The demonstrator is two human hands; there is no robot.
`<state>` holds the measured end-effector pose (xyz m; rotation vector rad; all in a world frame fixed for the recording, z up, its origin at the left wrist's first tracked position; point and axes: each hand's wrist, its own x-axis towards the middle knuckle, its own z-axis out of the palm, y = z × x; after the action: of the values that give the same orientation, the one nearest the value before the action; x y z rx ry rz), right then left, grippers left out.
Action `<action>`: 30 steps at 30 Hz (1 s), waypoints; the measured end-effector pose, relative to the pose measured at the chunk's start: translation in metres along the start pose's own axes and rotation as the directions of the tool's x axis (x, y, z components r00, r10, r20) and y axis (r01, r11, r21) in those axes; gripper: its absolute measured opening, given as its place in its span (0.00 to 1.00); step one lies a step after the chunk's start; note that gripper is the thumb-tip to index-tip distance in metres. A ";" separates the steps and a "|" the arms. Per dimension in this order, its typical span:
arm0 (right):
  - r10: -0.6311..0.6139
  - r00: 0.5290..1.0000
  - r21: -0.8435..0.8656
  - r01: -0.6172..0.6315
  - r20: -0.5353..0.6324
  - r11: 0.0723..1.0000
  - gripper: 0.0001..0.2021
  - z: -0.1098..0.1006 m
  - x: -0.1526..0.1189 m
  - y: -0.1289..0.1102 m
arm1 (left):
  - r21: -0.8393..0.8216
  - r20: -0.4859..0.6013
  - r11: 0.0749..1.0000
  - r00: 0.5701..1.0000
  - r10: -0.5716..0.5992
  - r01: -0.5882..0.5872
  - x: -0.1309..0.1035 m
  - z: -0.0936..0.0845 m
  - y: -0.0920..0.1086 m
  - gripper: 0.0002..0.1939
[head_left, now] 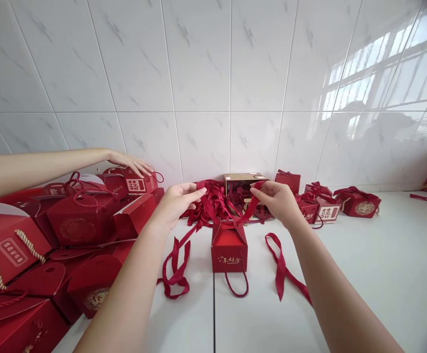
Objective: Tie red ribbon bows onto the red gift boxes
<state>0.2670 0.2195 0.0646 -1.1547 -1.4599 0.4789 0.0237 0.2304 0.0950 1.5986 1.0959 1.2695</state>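
A small red gift box [229,250] with gold lettering stands upright on the white table, its cord handle [237,291] drooping at the front. Dark red ribbon [248,212] runs through the top of the box and spreads out in a V. My left hand [180,198] pinches one end of it, up and left of the box. On the other side, my right hand [272,198] pinches the opposite end between thumb and fingers. Loose ribbon tails lie on the table at both sides of the box.
Many red boxes [84,220] are heaped at the left, where another person's hand [132,163] touches one at the back. Behind my box sit a pile of ribbons [208,201] and a cardboard box [246,177]. Several ribbon-tied boxes [359,202] stand right, along the tiled wall.
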 end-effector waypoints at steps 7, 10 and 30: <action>-0.051 0.997 0.057 0.054 -0.056 0.997 0.18 -0.001 -0.001 -0.004 | -0.025 -0.207 0.988 0.968 0.142 -0.151 0.000 0.002 0.001 0.16; -0.110 0.987 0.225 0.134 -0.117 0.965 0.16 0.000 -0.002 -0.009 | -0.031 -0.252 0.977 0.948 0.195 -0.210 -0.002 0.005 0.005 0.15; -0.058 0.973 0.465 0.158 -0.222 0.871 0.13 -0.007 -0.016 -0.043 | -0.206 -0.197 0.943 0.955 0.220 -0.260 -0.028 0.017 0.034 0.13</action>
<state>0.2550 0.1848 0.0936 -0.6950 -1.1341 0.5879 0.0417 0.1924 0.1157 1.4999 0.8343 1.6599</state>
